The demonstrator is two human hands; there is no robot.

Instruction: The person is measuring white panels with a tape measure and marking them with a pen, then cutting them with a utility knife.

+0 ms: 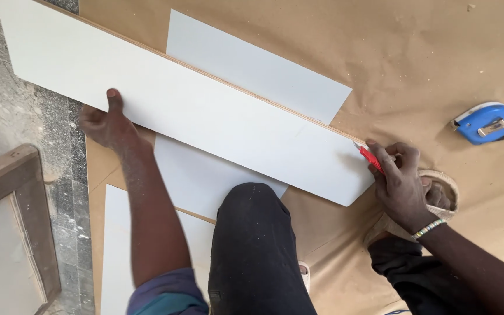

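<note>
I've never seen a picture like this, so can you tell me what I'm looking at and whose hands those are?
The camera sits on a person's head and looks down, so you see their own arms and knee. They kneel on brown paper spread over the floor. A long white board lies slanted on top of a thin white sheet. The left hand presses the board down with the thumb on it. The right hand holds a red knife at the board's far corner. A blue tape measure lies to the right, touching nothing. A wooden frame shows at the left edge.
</note>
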